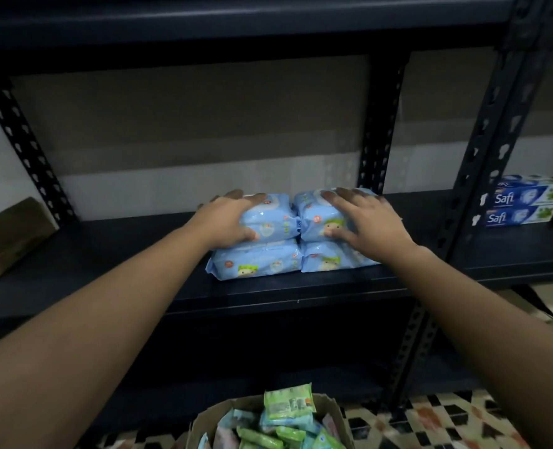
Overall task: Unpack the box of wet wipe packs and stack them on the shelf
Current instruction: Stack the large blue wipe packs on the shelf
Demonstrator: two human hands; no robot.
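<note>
Dark metal shelving unit: fills most of the frame; perforated uprights at upper left, centre and right. The middle shelf board runs across the centre, with bare board to the left of the stock and a shorter bare stretch to its right, up to the right upright. Open height above the stock to the next board.

Cardboard box: bottom centre of frame, on a patterned floor; open-topped, holding loose green, blue and pink wet wipe packs, one green pack standing above the rim.

Stack of four blue wet wipe packs: centre of frame, on the middle shelf, two side by side and two high. Glossy pale-blue wrappers with cartoon faces and small red round marks. Lower pair sits close to the shelf's front edge.

Brown cardboard piece: left edge, on the same shelf, well apart from the stack.

Safi toothpaste cartons: right edge, two stacked, beyond the right upright.

Left hand: on the upper left pack, fingers over its top, thumb on its front face, clasping it.

Right hand: on the upper right pack, fingers spread across its top, thumb against its front.
</note>
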